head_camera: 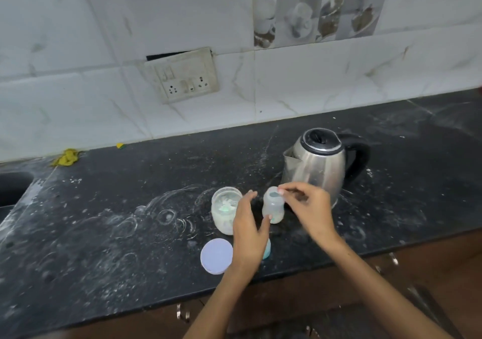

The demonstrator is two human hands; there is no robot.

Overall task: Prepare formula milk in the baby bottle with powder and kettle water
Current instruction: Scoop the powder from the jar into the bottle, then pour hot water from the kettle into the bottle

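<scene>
Nearest the camera, two bare forearms reach over the front edge of the black speckled stone surface [104, 234]. The left hand [247, 230] is loosely curled around the side of the small clear plastic baby bottle [273, 205], thumb against its lower wall, steadying it upright. The right hand [310, 208] has its fingertips pinched together right at the bottle's open mouth; whether they grip a scoop there is too small to tell.

The bottle stands near the middle of the surface, between the open clear jar of white powder [225, 209] on its left and the steel electric kettle with a black handle [322, 164] just behind on its right. A round pale lilac lid [216, 256] lies flat near the front edge, and a teal piece [266, 249], mostly hidden by the left wrist, sits beside it.

Judging by this, jar and bottle are opened and powder is probably going in; pouring kettle water, capping and mixing remain.

Count: one bottle, one jar, one kettle, one lid, one teal piece, two hands.
</scene>
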